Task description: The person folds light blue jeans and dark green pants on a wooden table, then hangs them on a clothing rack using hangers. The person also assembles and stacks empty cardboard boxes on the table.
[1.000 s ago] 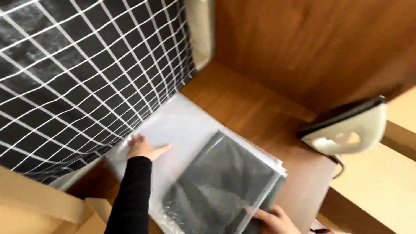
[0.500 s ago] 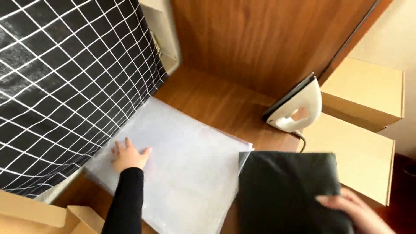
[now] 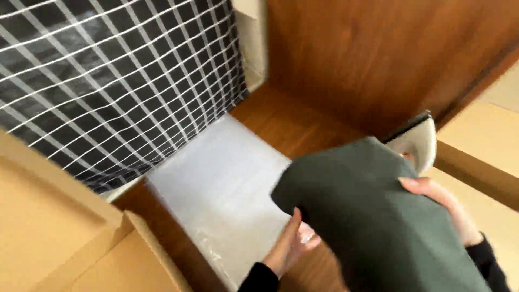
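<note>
Folded dark green garment [image 3: 373, 216]: soft, light, likely floppy; left hand [image 3: 289, 246] grips its near edge, right hand [image 3: 432, 197] its far edge, above clear plastic bag [image 3: 221, 189] on tabletop [image 3: 292, 121].

Two hands are seen, the left hand [image 3: 289, 246] and the right hand [image 3: 438, 203]. One green cloth [image 3: 373, 216], one plastic bag [image 3: 221, 194], one iron [image 3: 419, 141], one checked cover [image 3: 108, 81] and two cardboard boxes, at 8 o'clock [image 3: 59, 232] and 3 o'clock [image 3: 481, 162], are counted.

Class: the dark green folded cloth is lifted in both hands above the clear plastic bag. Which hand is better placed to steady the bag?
Probably the left hand: it sits at the cloth's lower edge, directly over the plastic bag. The right hand is farther off.
</note>
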